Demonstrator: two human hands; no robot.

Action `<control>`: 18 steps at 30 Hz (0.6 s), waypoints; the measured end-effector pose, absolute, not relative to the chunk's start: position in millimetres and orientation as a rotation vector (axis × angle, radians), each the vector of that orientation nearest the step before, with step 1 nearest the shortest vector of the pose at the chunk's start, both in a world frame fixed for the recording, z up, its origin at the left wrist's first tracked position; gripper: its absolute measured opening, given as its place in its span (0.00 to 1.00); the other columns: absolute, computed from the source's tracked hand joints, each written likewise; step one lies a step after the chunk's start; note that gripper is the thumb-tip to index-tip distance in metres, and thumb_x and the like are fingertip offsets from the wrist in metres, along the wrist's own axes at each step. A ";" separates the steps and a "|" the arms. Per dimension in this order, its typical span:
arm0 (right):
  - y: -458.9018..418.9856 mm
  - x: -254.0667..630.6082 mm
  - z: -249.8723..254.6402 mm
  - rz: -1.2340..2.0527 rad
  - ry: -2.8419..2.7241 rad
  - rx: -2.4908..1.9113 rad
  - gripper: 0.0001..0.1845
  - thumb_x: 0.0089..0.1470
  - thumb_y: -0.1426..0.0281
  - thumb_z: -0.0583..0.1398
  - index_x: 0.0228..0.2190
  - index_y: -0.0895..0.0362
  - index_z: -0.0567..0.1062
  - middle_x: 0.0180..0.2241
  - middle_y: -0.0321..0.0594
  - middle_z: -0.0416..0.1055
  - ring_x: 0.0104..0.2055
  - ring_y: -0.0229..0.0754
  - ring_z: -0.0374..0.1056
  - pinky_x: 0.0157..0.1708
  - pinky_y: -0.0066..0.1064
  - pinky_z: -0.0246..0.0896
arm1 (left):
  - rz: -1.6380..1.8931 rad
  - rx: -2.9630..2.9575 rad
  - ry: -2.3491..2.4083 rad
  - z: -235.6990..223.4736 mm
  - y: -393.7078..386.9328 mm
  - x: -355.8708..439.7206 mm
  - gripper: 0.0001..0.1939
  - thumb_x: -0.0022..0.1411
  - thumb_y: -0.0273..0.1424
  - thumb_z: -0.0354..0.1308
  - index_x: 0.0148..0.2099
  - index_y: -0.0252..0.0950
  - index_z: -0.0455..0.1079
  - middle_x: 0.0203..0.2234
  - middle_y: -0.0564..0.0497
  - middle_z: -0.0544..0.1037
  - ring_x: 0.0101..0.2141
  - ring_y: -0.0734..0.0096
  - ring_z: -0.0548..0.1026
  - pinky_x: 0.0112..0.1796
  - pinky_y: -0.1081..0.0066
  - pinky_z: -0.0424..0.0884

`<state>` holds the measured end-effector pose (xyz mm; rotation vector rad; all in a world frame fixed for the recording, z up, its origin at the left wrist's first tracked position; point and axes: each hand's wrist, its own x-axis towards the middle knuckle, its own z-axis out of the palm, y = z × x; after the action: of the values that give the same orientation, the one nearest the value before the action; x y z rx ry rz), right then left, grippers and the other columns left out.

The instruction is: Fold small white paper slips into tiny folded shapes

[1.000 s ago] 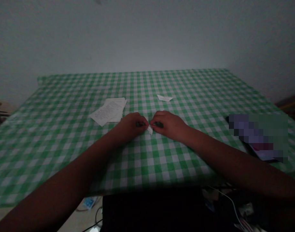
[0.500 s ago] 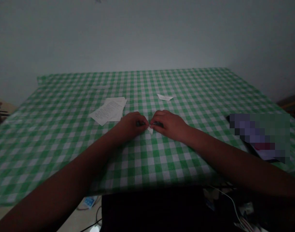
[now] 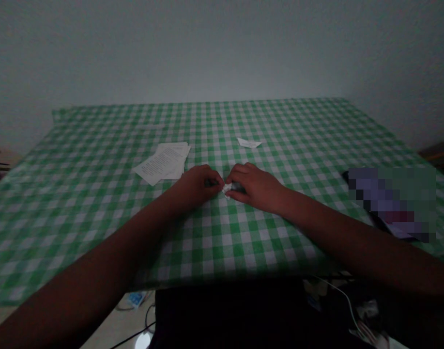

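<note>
My left hand [image 3: 198, 184] and my right hand [image 3: 256, 186] meet at the middle of a table covered with a green and white checked cloth [image 3: 98, 218]. Between their fingertips they pinch a small white piece of paper [image 3: 227, 188], held just above the cloth. Most of that paper is hidden by my fingers. A stack of printed white sheets [image 3: 164, 162] lies just beyond my left hand. A small white paper scrap [image 3: 248, 143] lies farther back, beyond my right hand.
A dark flat object, partly blurred out [image 3: 392, 203], lies at the table's right side. A plain pale wall [image 3: 222, 48] stands behind the table. Below the front edge are cables and a white cord [image 3: 338, 293] on the floor.
My fingertips have closed in a little on the small paper, which now shows more between them. The view has tipped slightly, so the table sits a bit higher.
</note>
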<state>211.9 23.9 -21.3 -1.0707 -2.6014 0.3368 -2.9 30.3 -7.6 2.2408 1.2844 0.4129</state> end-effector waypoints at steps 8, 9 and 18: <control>22.6 212.8 -21.2 0.329 -2.639 -1.047 0.17 0.59 0.57 0.60 0.45 0.55 0.72 0.45 0.45 0.69 0.47 0.50 0.62 0.45 0.40 0.61 | 0.434 2.255 1.263 -10.0 31.4 -4.6 0.07 0.59 0.31 0.58 0.37 0.38 0.77 0.33 0.49 0.75 0.36 0.67 0.73 0.41 0.65 0.69; 22.3 213.4 -21.0 0.335 -2.643 -1.047 0.19 0.58 0.56 0.61 0.45 0.55 0.71 0.45 0.45 0.69 0.47 0.50 0.62 0.45 0.41 0.61 | 0.431 2.248 1.263 -9.6 31.4 -4.6 0.07 0.59 0.31 0.58 0.37 0.38 0.77 0.33 0.49 0.75 0.36 0.67 0.73 0.42 0.65 0.69; 25.6 222.1 -15.9 0.517 -2.618 -0.938 0.25 0.53 0.56 0.65 0.48 0.54 0.72 0.47 0.44 0.69 0.49 0.50 0.63 0.48 0.42 0.61 | 0.403 2.233 1.262 -7.7 31.4 -4.7 0.07 0.60 0.32 0.58 0.38 0.39 0.77 0.33 0.50 0.74 0.36 0.67 0.72 0.40 0.66 0.69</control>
<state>222.1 25.6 -15.9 -0.9383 -2.6180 0.5169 -4.7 31.4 -7.7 2.2333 1.2616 0.4028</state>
